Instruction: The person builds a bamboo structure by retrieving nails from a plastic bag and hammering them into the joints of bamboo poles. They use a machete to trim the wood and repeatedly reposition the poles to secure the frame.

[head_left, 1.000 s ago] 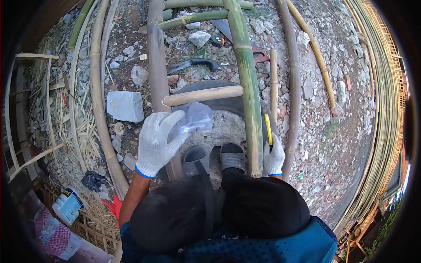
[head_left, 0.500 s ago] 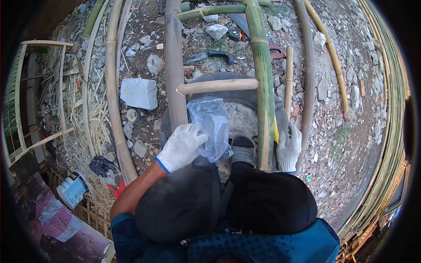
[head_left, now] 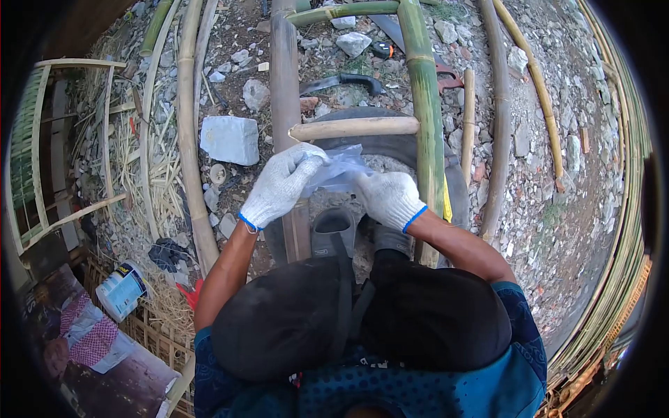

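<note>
Both hands wear white knitted gloves with blue cuffs. A clear plastic bag [head_left: 339, 169] is stretched between them, just below a short bamboo rung [head_left: 355, 128]. My left hand [head_left: 280, 182] pinches the bag's left side beside the brown bamboo pole [head_left: 285, 104]. At the bag's right side, my right hand [head_left: 390, 198] has its fingers closed on the plastic, fingertips partly hidden. The green bamboo pole [head_left: 426, 104] stands just right of my right hand. Under the rung lies a dark rubber ring [head_left: 362, 115], partly covered by the bag.
A curved-handled blade [head_left: 341, 82], a tape measure [head_left: 382, 49] and a red-handled saw [head_left: 449, 76] lie on the rubble beyond the rung. To the left are a pale stone block [head_left: 229, 140] and a bucket [head_left: 120, 291]. Bamboo poles flank both sides.
My right hand has come from beyond the green pole to the bag and closed on it. My left hand has moved up slightly, and the bag, hanging before, is now bunched between both hands.
</note>
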A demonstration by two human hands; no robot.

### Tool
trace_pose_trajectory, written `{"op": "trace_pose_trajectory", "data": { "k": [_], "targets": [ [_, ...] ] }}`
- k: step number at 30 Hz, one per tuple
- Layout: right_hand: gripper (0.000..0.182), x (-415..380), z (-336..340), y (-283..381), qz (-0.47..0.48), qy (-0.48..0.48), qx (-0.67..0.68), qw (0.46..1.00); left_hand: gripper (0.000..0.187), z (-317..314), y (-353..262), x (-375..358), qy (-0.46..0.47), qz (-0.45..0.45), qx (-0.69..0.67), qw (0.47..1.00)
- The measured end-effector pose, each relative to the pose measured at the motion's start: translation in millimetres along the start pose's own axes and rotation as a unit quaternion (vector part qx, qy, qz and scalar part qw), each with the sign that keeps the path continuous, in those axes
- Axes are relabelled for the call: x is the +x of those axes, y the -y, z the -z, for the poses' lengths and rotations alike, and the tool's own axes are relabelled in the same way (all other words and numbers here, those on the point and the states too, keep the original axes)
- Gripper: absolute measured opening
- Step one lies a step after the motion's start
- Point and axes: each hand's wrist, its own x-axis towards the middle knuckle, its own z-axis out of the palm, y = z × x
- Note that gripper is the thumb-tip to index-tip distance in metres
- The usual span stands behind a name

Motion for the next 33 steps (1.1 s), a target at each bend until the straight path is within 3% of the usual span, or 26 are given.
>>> {"op": "trace_pose_trajectory", "data": {
  "k": [2,4,8,11,14,19,23,29,33],
  "targets": [
    [0.021,-3,30,-2,0.022,0.074,-0.068,0.995,0.030,-13,1,-2,-0.027,-0.016,-0.029,0.999],
    [0.019,-10,59,5,0.010,0.028,-0.041,0.999,0.030,-24,-4,-7,-0.070,0.002,-0.113,0.991],
    [0.021,-5,77,17,0.018,-0.006,-0.006,1.000,0.028,-34,0,-3,-0.121,-0.024,-0.012,0.992],
    [0.016,24,17,7,0.064,-0.051,0.010,0.997,0.025,-43,1,0,-0.129,-0.054,0.093,0.986],
    [0.018,55,-43,-23,0.040,-0.056,-0.016,0.998,0.024,-50,14,5,-0.166,-0.109,0.126,0.972],
    [0.036,35,-35,-27,-0.031,0.053,-0.027,0.998,0.024,-52,21,-2,-0.191,-0.091,0.156,0.965],
    [0.029,34,-36,-26,-0.015,-0.004,0.029,0.999,0.024,-53,23,1,-0.190,-0.090,0.187,0.960],
    [0.017,53,-69,-42,0.009,-0.041,0.001,0.999,0.026,-51,25,9,-0.189,-0.129,0.242,0.943],
    [0.019,44,-64,-43,0.006,0.006,0.013,1.000,0.026,-55,32,12,-0.167,-0.112,0.258,0.945]
  ]
}}
